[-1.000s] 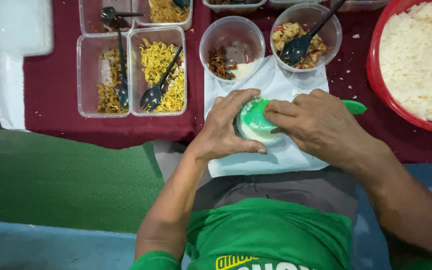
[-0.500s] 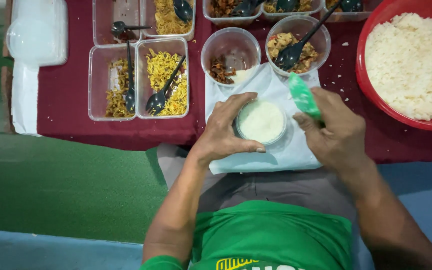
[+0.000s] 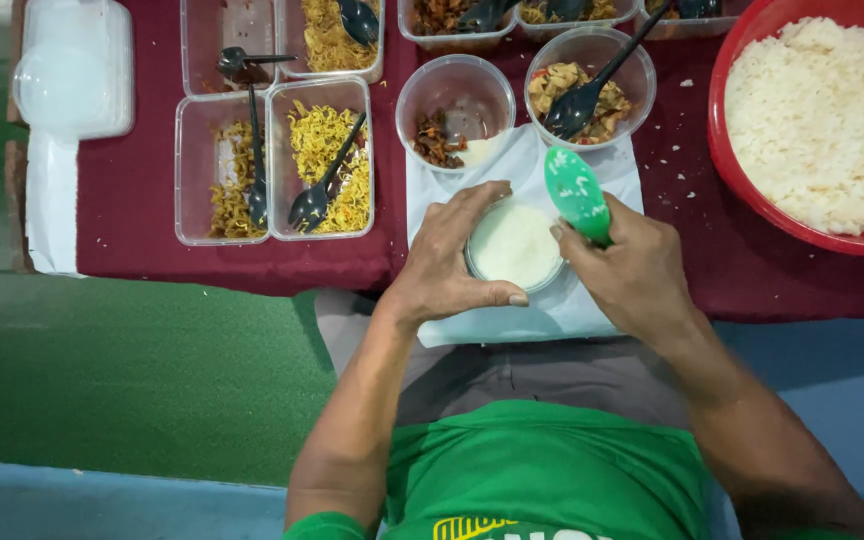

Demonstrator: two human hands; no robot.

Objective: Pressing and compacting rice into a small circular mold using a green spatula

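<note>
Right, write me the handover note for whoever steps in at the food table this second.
Left hand: wrapped around the small round cup of rice, steadying it on the white paper.
Right hand: grip closed on the green rice paddle, blade lifted just above the cup's far rim.
Done: cup is filled with rice, surface flat and level.
Left: rice has not been turned out; the paper bears no food yet. Nothing from the noodle trays or the two round side-dish tubs is on the paper. Red rice basin sits to the right.

I see small round cup (image 3: 514,245), packed level with white rice, upright on white paper; green paddle (image 3: 576,193) tilted at its 2 o'clock rim.
</note>
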